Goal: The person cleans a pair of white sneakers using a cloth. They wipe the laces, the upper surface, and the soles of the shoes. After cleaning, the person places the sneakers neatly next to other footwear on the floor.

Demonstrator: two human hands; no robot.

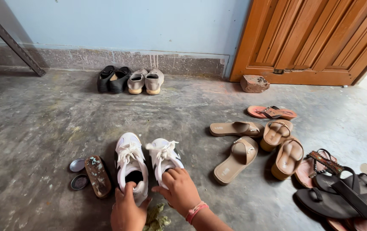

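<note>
Person's left hand [127,211] sits at near edge of the left white sneaker [131,167], fingers curled over its heel rim — grip clenched on the heel. Right hand [180,191] rests on the heel of the right white sneaker [164,158], fingers bent over the rim, grasping it; pink band at the wrist. Both sneakers stand side by side on the concrete floor [42,128], toes pointing far, laces tied, approx. centre-near of the scene.

Just left of the sneakers: a worn brush [97,176] lying flat, w/ a small round tin [79,182] and its lid [77,164] beside it. A greenish rag [155,218] lies between the hands at near edge.

Far, by the wall: a black pair [113,79] and a beige pair [146,81], touching. Right side: tan sandals [252,145] scattered, an orange sandal [272,112] farther off, dark flip-flops [341,196] near-right. A brick [254,83] sits against the wooden door [316,38], far right.
</note>
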